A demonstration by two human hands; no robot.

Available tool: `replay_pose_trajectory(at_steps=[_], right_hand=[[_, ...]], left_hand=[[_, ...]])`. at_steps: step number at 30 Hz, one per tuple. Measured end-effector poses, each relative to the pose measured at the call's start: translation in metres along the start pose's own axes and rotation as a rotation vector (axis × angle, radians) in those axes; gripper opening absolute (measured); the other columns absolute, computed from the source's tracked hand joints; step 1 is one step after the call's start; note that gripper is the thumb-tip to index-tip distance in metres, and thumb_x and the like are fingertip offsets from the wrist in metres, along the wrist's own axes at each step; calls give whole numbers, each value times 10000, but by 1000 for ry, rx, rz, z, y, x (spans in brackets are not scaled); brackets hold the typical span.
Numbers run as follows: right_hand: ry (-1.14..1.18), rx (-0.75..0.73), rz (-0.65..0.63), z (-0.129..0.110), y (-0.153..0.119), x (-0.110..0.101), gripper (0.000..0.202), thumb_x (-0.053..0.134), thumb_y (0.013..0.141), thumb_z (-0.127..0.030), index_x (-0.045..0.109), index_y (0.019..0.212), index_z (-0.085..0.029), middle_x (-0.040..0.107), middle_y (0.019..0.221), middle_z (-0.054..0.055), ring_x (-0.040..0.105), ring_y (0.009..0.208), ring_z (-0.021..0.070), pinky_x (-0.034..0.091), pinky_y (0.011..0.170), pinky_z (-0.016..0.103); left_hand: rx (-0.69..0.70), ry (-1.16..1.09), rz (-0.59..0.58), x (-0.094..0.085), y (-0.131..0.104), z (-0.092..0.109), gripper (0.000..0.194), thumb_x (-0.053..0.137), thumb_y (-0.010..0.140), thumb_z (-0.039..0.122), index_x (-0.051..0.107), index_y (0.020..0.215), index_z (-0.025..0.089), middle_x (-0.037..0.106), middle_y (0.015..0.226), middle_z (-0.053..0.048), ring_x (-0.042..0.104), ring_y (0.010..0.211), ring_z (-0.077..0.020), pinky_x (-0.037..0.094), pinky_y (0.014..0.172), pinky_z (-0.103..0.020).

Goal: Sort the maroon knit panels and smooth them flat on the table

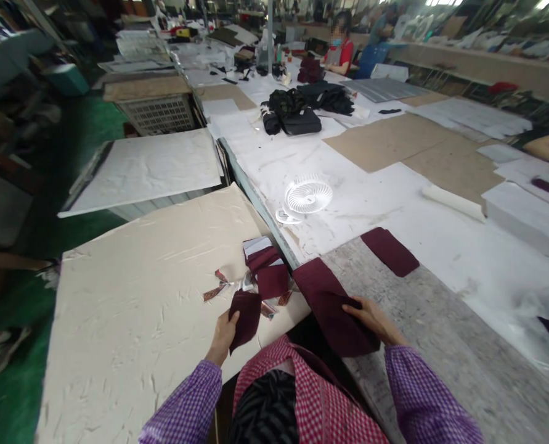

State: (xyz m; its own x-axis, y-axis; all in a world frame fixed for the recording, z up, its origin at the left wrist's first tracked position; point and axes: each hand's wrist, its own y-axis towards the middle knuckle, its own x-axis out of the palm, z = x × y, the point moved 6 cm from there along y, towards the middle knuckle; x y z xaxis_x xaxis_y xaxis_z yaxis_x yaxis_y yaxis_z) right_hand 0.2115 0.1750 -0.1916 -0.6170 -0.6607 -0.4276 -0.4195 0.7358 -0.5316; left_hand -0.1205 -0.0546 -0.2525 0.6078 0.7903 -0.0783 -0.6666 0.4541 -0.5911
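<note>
A pile of cloth pieces (pixel 273 282) lies on the left table (pixel 126 308), near its right edge; just before it is the small piece (pixel 246 317) in the left hand (pixel 223 333); to its right, the long piece (pixel 327 302) in the right hand (pixel 370 317) is at the edge of the right table (pixel 445 351). On that table, a fan (pixel 309 196) sits beyond the long piece, bundles (pixel 289 103) behind it; a loose piece (pixel 389 251) lies to the right.

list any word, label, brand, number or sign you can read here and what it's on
No text can be read.
White fan: any mark at its hub is too small to read.
Patterned strips: too small to tell whether they bear lettering.
Maroon pieces in the left hand and right hand: no lettering visible.
</note>
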Motion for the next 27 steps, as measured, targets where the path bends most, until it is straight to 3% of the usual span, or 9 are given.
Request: replay_pose_trajectory(at_steps=[3, 6, 9, 12, 17, 21, 27], right_hand=[[-74, 17, 52, 10, 14, -1, 270, 623, 726, -343, 706, 877, -135, 742, 865, 93, 661, 852, 293, 486, 788, 393], [-120, 32, 76, 18, 21, 0, 266, 616, 730, -323, 695, 907, -141, 740, 884, 89, 658, 873, 292, 483, 791, 388], [-161, 43, 91, 20, 23, 0, 250, 598, 742, -320, 689, 886, -138, 736, 859, 90, 658, 859, 289, 484, 777, 386], [-203, 61, 124, 19, 24, -1, 216, 610, 730, -305, 692, 849, -145, 728, 811, 82, 654, 845, 287, 478, 776, 389], [-260, 85, 169, 18, 27, -1, 179, 631, 725, -271, 689, 852, -159, 717, 790, 68, 651, 851, 269, 472, 774, 362], [-314, 79, 181, 17, 27, 0, 188, 600, 762, -260, 675, 876, -130, 708, 856, 109, 645, 859, 276, 459, 774, 367], [-329, 78, 193, 20, 29, 1, 198, 607, 757, -244, 681, 889, -116, 706, 853, 121, 650, 848, 275, 456, 757, 357]], left_hand=[[76, 128, -35, 3, -1, 10, 241, 618, 673, 8, 706, 772, 209, 714, 784, -27, 602, 1023, -262, 375, 1020, -379], [214, 285, -150, 22, -8, 20, 312, 576, 658, 9, 715, 811, 243, 715, 823, -16, 611, 982, -258, 377, 1007, -375], [495, 576, -342, 56, -28, 34, 381, 506, 679, 24, 706, 908, 254, 707, 978, -35, 602, 991, -250, 398, 965, -369], [722, 851, -569, 97, -55, 39, 353, 461, 719, 59, 695, 930, 217, 690, 977, -70, 594, 962, -243, 416, 905, -362], [927, 1136, -814, 151, -90, 34, 343, 468, 745, 110, 662, 1014, 194, 648, 952, -72, 582, 895, -220, 434, 815, -344], [989, 1183, -861, 172, -100, 30, 353, 464, 749, 99, 637, 1045, 184, 611, 1031, -77, 570, 912, -214, 441, 801, -346], [1019, 1162, -861, 177, -101, 28, 346, 448, 770, 85, 610, 1063, 169, 548, 1186, -92, 556, 994, -223, 456, 851, -372]])
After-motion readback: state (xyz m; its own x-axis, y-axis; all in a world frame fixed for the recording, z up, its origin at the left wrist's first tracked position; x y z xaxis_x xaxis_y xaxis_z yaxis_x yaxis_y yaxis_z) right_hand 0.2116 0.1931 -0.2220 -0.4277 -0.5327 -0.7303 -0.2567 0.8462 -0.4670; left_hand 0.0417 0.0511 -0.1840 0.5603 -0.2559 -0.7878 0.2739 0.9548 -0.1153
